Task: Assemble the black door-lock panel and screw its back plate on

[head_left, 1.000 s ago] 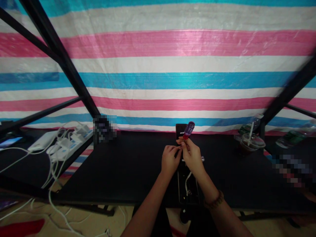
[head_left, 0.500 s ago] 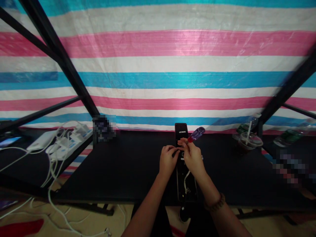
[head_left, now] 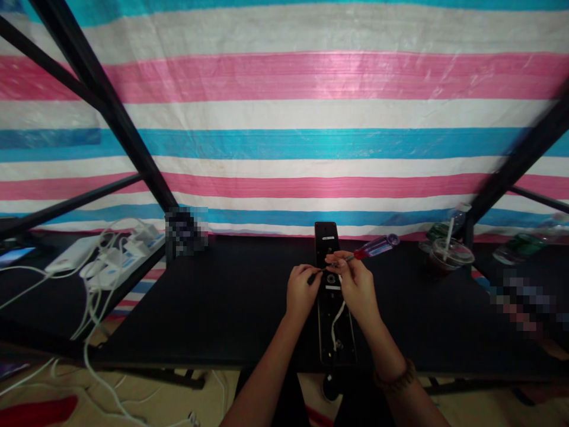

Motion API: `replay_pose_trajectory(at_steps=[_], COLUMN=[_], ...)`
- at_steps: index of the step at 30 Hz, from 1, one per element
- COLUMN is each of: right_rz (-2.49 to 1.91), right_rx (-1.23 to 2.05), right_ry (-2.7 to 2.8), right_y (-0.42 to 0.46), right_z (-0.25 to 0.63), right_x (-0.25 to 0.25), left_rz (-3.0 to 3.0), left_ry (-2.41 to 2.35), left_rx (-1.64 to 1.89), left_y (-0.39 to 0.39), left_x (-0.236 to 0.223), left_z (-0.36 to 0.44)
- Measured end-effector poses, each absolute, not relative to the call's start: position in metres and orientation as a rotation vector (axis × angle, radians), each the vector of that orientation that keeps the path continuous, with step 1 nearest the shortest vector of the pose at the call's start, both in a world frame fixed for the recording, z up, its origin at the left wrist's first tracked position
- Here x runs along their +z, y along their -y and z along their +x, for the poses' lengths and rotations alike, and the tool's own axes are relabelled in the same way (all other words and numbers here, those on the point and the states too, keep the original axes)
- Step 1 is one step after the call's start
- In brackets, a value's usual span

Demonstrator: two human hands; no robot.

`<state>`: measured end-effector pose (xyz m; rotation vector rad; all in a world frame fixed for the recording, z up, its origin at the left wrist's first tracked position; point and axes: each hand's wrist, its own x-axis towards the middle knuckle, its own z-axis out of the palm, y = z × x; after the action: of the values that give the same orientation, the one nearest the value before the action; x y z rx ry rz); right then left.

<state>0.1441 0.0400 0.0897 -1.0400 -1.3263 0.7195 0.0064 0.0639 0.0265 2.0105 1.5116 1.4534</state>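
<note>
A long black panel-like device (head_left: 328, 326) lies lengthwise on the black table, with a white cable (head_left: 336, 326) running along it. My right hand (head_left: 357, 287) is closed on a screwdriver (head_left: 377, 246) with a clear purple and red handle, which points up to the right. The screwdriver's tip reaches the fingertips of my left hand (head_left: 303, 290). There the left thumb and fingers pinch together above the device; a small dark thing shows at their tips, too small to name.
A white power strip (head_left: 128, 261) with plugs and tangled cables lies at the left, beside a white box (head_left: 73, 254). A lidded cup with a straw (head_left: 450, 255) and plastic bottles (head_left: 522, 246) stand at the right. Black frame bars (head_left: 115, 124) rise on both sides before a striped sheet.
The screwdriver has swung lower and further right, now lying flatter. My right hand has shifted slightly right, while my left hand stays almost in place.
</note>
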Motion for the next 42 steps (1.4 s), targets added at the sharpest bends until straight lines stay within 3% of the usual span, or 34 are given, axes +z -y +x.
replay_pose_trajectory(at_steps=[18,30,37,42], right_rz=[-1.008,-1.064,-1.086,-1.061], right_rx=[0.485,0.571,0.413,0.569], right_ry=[1.853,1.785,1.691,1.545], right_y=[-0.051,-0.054,-0.057,-0.056], right_z=[0.126,0.132,0.128,0.128], right_x=[0.115,0.111,0.109,0.101], left_rz=[2.034,2.004,1.967,1.941], left_ry=[-1.537,-1.527,-1.503,-1.484], left_rx=[1.473,1.435,1.435,1.433], left_y=[-0.064,-0.065,-0.066,-0.068], left_x=[0.027,0.031,0.033,0.034], left_z=[0.006,0.006,0.008,0.007])
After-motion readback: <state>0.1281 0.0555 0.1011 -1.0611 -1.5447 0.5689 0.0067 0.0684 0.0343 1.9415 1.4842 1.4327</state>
